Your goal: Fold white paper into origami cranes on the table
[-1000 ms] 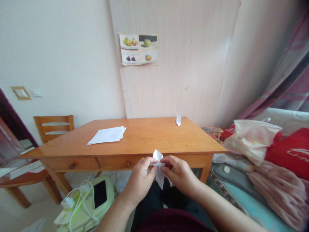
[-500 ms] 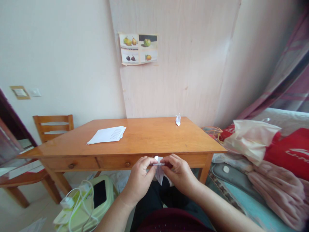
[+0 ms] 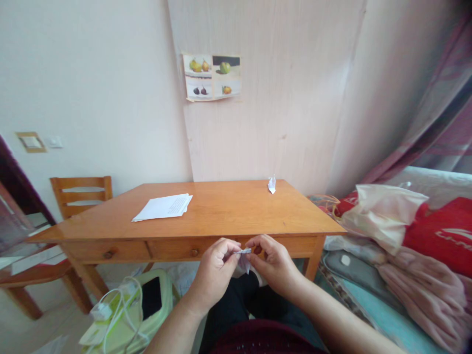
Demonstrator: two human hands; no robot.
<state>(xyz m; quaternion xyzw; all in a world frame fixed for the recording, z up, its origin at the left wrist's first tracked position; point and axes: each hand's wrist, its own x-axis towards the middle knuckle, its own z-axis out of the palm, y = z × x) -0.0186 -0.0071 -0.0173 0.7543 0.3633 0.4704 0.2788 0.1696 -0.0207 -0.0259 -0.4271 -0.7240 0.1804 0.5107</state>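
Observation:
Between my two hands is a small piece of folded white paper, held just in front of the table's near edge, above my lap. My left hand pinches its left side between thumb and forefinger. On the right side my right hand pinches it the same way. A pointed end of the paper hangs below the fingers, and its top edge looks nearly flat. Another folded white paper figure stands at the far right of the wooden table.
A stack of white paper sheets lies on the table's left half. Below left, a pale green stool bears a dark phone and white cables. A wooden chair stands at the left; bags and a pink blanket lie at the right.
The folded paper has tipped in my fingers: its upper flap no longer stands up and its lower point looks shorter. Both hands stay in nearly the same place.

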